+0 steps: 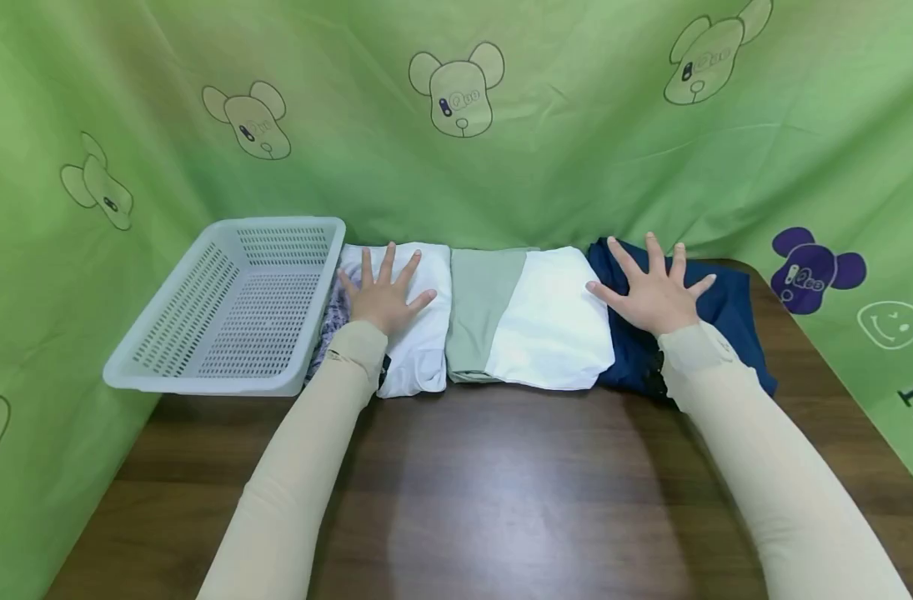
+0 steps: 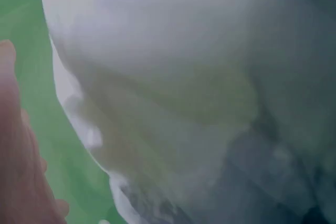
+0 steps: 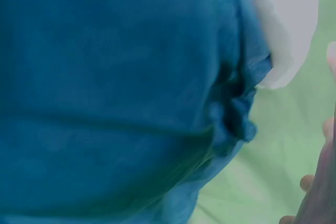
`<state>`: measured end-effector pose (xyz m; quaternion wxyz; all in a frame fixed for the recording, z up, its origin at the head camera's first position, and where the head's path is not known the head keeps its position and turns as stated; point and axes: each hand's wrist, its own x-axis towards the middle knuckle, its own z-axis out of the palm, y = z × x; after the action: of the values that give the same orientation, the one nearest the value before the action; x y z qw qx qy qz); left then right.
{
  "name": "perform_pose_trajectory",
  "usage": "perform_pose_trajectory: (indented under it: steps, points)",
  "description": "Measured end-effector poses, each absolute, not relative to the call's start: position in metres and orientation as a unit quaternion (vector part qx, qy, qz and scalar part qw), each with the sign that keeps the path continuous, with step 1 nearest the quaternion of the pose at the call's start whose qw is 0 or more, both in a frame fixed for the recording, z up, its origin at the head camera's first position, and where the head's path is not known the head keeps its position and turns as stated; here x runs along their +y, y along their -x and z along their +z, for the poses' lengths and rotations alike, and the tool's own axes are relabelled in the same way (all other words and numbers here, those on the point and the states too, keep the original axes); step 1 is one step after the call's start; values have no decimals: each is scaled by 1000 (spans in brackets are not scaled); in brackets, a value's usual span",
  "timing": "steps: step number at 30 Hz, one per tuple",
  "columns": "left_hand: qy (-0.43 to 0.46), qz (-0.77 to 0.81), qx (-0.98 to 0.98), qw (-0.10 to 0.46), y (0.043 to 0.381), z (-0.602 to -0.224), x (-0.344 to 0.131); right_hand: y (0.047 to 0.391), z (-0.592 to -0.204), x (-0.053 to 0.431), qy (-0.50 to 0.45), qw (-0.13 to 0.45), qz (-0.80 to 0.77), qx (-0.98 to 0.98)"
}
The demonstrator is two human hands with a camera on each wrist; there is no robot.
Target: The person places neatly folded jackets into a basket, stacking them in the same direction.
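Observation:
My left hand [image 1: 383, 302], fingers spread, is over a folded white garment [image 1: 420, 367] with a purple-grey patterned part [image 1: 334, 315] along its left side. Spread the same way, my right hand [image 1: 657, 298] is over a folded navy garment [image 1: 734, 321]. Between the hands lies a folded piece, sage green [image 1: 482, 292] on its left and white [image 1: 557, 325] on its right. Pale cloth [image 2: 157, 93] fills most of the left wrist view, with the hand at its left edge. Blue cloth [image 3: 105, 66] fills the right wrist view, the hand at its right edge.
A pale plastic basket [image 1: 163, 382] with slotted sides stands at the left, its right rim beside the patterned cloth. The dark wooden table [image 1: 494, 483] extends toward me. A green curtain [image 1: 576, 167] printed with mouse heads hangs behind and at both sides.

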<state>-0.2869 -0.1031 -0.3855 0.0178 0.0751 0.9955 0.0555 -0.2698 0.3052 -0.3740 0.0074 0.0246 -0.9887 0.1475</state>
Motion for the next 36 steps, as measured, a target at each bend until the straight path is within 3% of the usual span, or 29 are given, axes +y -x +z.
perform_pose_trajectory:
  steps: [8, 18, 23, 31, 36]
  points:
    - [-88, 48, 995, 1, 276, -382, -100, 261, -363, 284, -45, -25, 153, -987]
    - [-77, 114, 990, -4, 261, -373, -104, 247, -358, 254, -74, 1, 181, -981]
    - [-77, 170, 981, -43, 253, -368, -108, 234, -355, 232, -92, 37, 239, -966]
    - [-75, 352, 921, -152, 237, -365, -115, 228, -364, 197, -132, 106, 356, -919]
    - [-66, 464, 869, -156, 229, -367, -120, 229, -370, 172, -123, 60, 483, -865]
